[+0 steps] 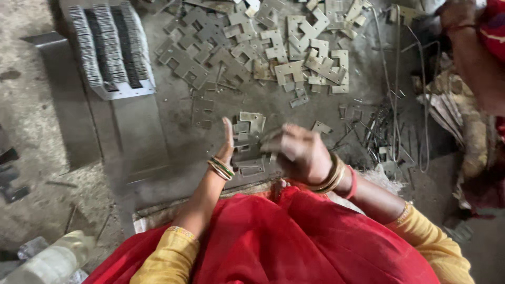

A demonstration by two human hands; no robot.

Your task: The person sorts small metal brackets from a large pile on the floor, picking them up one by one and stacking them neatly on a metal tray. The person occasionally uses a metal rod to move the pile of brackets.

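Metal plates lie stacked on the floor between both hands; left hand flat against them, right hand gripping blurred plates; sharp edges could cut fingers

Yellow sleeves, red drape, bangles both wrists.

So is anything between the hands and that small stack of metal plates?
Nothing visible. The left hand and right hand are already at the small stack of metal plates; the big pile lies beyond.
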